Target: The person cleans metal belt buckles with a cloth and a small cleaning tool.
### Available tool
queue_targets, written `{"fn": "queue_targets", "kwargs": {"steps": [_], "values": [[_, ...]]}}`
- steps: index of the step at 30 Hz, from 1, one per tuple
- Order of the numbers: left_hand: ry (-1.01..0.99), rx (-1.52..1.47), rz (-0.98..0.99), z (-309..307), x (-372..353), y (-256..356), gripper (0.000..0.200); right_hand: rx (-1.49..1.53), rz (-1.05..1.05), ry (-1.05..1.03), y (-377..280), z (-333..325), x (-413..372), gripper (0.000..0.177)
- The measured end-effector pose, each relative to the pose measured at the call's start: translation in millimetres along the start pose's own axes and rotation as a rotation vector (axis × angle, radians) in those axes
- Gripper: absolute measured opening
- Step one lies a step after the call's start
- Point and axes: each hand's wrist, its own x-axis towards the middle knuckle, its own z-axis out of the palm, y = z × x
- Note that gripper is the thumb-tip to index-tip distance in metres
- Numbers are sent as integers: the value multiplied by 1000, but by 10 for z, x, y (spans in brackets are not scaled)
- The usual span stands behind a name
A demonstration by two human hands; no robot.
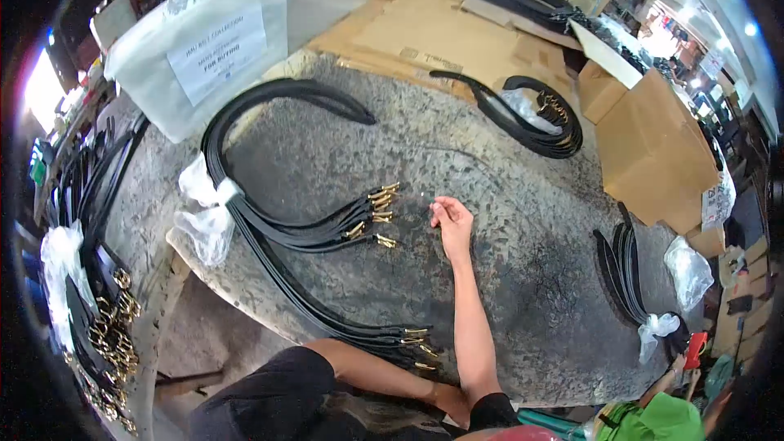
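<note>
My right hand [452,227] is raised over the worn grey table, fingers curled into a pinch. A tiny pale speck shows beside its fingertips; what they hold, if anything, is too small to name. Just left of it are the gold buckle ends [382,206] of a bundle of black belts [269,229]. White plastic [214,196] is tied around the bundle's middle. More gold-tipped belt ends [420,343] lie near the table's front edge. My left hand [453,405] sits by my right elbow at the bottom, its fingers hidden.
A white sack [204,49] with a printed label stands back left. Coiled belts [539,126] lie back right, near flat cardboard [433,24] and an open carton [653,147]. More belts [625,265] lie right; buckled bundles [106,327] hang left. A person in green [653,418] is lower right.
</note>
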Motion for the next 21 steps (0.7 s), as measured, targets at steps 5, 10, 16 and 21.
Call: {"fn": "queue_targets", "kwargs": {"steps": [5,10,16,21], "values": [[76,-96,-104,-551,-902,625,57,-109,-43,39,46,0,10,14],[122,88,-154,-849,-1218,613,55,-132,-70,44,40,6,-16,15],[185,137,-120,-714,-1168,553,53,-157,-32,20,-44,58,-121,15],[234,175,-77,-734,-973,449,51,-188,22,31,-68,43,-16,16]]}}
